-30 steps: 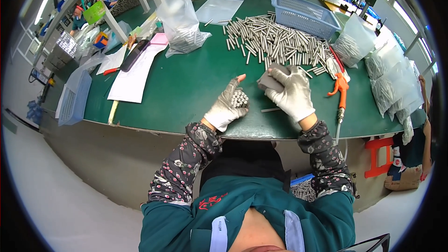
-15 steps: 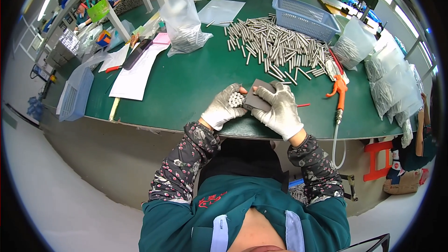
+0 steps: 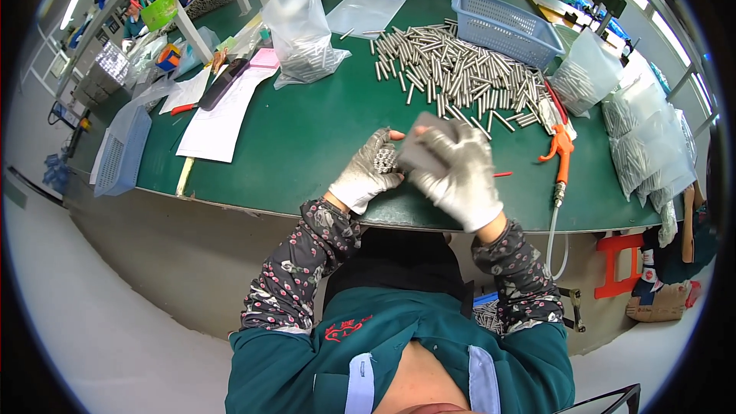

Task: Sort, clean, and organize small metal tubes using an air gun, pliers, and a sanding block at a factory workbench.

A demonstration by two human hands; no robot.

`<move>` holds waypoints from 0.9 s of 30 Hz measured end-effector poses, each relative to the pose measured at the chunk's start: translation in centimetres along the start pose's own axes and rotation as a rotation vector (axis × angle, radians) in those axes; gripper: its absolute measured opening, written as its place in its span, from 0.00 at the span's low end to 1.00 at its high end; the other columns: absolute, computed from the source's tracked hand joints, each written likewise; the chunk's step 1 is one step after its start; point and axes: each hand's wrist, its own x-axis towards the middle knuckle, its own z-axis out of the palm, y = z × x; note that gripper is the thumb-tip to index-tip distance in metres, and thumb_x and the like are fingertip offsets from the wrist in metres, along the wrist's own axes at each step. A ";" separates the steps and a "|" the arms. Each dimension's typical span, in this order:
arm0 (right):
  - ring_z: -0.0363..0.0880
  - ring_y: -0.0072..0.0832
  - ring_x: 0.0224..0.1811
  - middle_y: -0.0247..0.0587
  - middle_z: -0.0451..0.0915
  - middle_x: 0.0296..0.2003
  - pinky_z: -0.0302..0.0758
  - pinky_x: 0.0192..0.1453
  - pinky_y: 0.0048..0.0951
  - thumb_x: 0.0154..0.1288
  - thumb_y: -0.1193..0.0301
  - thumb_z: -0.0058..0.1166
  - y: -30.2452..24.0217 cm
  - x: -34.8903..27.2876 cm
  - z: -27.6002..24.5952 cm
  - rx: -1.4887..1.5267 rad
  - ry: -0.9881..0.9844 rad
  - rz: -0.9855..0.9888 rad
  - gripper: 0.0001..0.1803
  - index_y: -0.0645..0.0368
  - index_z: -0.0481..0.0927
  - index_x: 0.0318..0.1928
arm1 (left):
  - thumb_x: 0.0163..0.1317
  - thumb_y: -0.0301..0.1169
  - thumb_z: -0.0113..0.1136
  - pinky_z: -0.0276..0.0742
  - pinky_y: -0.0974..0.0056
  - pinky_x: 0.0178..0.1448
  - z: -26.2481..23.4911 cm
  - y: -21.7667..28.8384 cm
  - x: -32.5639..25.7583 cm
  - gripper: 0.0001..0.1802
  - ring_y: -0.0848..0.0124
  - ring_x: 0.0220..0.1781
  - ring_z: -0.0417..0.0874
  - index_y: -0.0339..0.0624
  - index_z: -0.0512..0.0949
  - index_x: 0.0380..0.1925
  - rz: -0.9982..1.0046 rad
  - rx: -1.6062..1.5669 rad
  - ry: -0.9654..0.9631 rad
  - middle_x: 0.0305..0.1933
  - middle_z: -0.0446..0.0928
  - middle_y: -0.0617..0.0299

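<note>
Green-topped workbench (image 3: 307,138), curved at its near edge. Spread across the far middle, a loose heap of short metal rods (image 3: 452,73); behind it, a blue plastic basket (image 3: 502,27). Toward the left, a clear bag of rods (image 3: 303,31), standing upright, with a flat clear sleeve (image 3: 368,14) just beyond. White paper sheets (image 3: 222,119) at the left, topped by a dark slim object (image 3: 222,84) and beside a pink pad (image 3: 264,57). Over the left edge, a pale blue basket (image 3: 123,153). At the right, an orange air blow gun (image 3: 558,149), hose trailing off the near edge, and filled clear bags (image 3: 644,146) stacked along the right end.
</note>
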 end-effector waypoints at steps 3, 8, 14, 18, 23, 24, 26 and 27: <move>0.73 0.46 0.45 0.55 0.75 0.40 0.70 0.50 0.43 0.46 0.59 0.60 -0.7 0.1 1.0 0.049 -0.070 -0.074 0.21 0.53 0.82 0.42 | 0.46 0.14 0.62 0.72 0.72 0.45 0.2 -0.5 0.4 0.41 0.77 0.36 0.75 0.42 0.58 0.62 0.255 0.329 0.142 0.33 0.74 0.65; 0.75 0.44 0.38 0.52 0.75 0.33 0.72 0.42 0.43 0.46 0.58 0.61 1.5 0.5 0.5 -0.045 0.126 -0.037 0.21 0.53 0.82 0.41 | 0.44 0.17 0.66 0.72 0.68 0.56 1.1 1.4 -0.1 0.43 0.73 0.47 0.77 0.40 0.58 0.62 0.044 0.232 0.011 0.43 0.76 0.62; 0.73 0.45 0.35 0.52 0.75 0.33 0.71 0.40 0.42 0.46 0.56 0.61 2.5 1.5 0.4 -0.261 0.109 0.129 0.23 0.54 0.82 0.43 | 0.42 0.15 0.64 0.69 0.65 0.59 0.3 0.7 0.2 0.50 0.75 0.46 0.77 0.45 0.53 0.67 0.070 0.249 0.059 0.45 0.76 0.62; 0.74 0.46 0.43 0.55 0.75 0.37 0.70 0.44 0.44 0.48 0.57 0.60 -0.4 -1.1 1.5 -0.019 0.023 -0.224 0.21 0.54 0.82 0.42 | 0.42 0.14 0.63 0.59 0.64 0.67 1.6 1.3 0.0 0.51 0.77 0.39 0.77 0.46 0.52 0.68 0.012 0.023 0.172 0.31 0.77 0.67; 0.76 0.43 0.34 0.51 0.76 0.30 0.73 0.36 0.43 0.48 0.57 0.60 2.3 1.4 -0.5 -0.233 0.100 0.045 0.17 0.54 0.83 0.35 | 0.42 0.13 0.63 0.69 0.65 0.61 0.5 0.4 -0.3 0.51 0.74 0.46 0.77 0.47 0.51 0.68 0.069 0.286 0.041 0.46 0.76 0.63; 0.76 0.44 0.35 0.51 0.76 0.31 0.73 0.37 0.43 0.47 0.56 0.60 1.2 1.0 -0.3 -0.122 0.132 -0.035 0.18 0.54 0.83 0.37 | 0.42 0.13 0.63 0.69 0.65 0.61 0.5 0.4 -0.1 0.51 0.74 0.46 0.77 0.47 0.51 0.68 0.071 0.287 0.042 0.46 0.76 0.63; 0.75 0.44 0.35 0.52 0.76 0.32 0.73 0.38 0.42 0.48 0.57 0.60 0.3 0.0 1.6 0.024 0.048 -0.242 0.16 0.50 0.84 0.37 | 0.43 0.13 0.62 0.59 0.63 0.67 1.4 1.2 -0.1 0.50 0.76 0.41 0.77 0.46 0.52 0.68 0.086 0.145 0.129 0.33 0.77 0.66; 0.75 0.44 0.37 0.52 0.76 0.34 0.73 0.40 0.42 0.48 0.57 0.60 0.8 0.4 1.3 -0.012 0.010 -0.098 0.15 0.49 0.83 0.36 | 0.43 0.14 0.62 0.62 0.65 0.65 2.1 1.6 -0.4 0.49 0.77 0.38 0.76 0.45 0.52 0.67 0.032 -0.090 0.123 0.27 0.75 0.68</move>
